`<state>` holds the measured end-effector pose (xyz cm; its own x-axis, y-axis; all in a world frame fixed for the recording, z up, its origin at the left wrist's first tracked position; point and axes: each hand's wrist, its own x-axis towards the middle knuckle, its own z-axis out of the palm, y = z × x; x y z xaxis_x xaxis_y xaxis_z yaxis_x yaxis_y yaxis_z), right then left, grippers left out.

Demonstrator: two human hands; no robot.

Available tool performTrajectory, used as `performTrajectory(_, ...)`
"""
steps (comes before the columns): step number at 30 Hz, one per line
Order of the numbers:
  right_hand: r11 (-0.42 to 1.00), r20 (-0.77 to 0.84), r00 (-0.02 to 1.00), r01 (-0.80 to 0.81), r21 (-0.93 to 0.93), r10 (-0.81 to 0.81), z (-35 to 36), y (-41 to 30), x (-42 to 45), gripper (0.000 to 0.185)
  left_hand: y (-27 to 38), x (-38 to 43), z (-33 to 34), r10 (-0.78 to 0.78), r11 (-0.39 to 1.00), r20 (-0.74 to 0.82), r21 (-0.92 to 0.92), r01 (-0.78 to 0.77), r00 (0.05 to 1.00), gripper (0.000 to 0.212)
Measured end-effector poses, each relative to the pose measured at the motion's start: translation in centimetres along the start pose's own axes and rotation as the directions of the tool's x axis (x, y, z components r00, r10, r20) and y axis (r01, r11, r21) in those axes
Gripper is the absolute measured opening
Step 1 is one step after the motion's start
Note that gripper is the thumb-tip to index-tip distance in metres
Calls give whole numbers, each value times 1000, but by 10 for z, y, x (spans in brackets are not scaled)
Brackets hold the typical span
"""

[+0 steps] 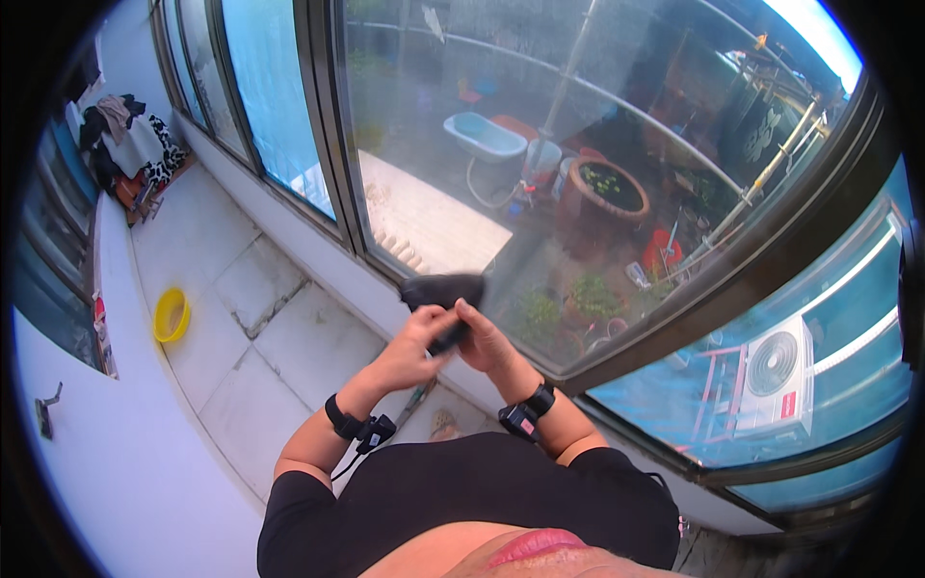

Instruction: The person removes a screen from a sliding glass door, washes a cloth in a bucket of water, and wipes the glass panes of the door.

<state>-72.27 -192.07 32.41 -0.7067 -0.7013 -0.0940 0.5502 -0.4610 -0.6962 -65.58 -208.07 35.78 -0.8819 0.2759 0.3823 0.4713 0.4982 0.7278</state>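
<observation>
Both hands are on a small black item [444,289], soft-looking and blurred, which I cannot identify for certain. It is held up in front of my chest, before the lower frame of the large window [462,115]. My left hand [412,350] grips it from the left, fingers bent towards the right hand. My right hand [488,339] holds it from the right, with the thumb pointing up along it. The fingers hide the item's lower part. Each wrist wears a black strap with a small box, and a cable hangs from the left one.
On the tiled floor [289,339] to the left stands a yellow basin [172,316]. A heap of clothes [126,141] lies at the far end. A thin pole [415,401] is partly seen below my hands. Outside the glass are a large clay pot [607,191] and an air-conditioner unit [777,368].
</observation>
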Motion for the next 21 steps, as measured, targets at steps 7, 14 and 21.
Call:
performTrajectory(7,967,116,982,120,223,-149,27,-76,24,48,10,90,-87,299,946,-342,232,-228,891,26)
performTrajectory(14,945,69,943,326,8,-326,34,-104,9,57,-33,214,-151,467,692,-348,716,-91,813,62)
performTrajectory(21,772,-205,747,630,-85,-632,39,-93,-15,62,-84,275,-161,652,685,-419,683,-254,632,68)
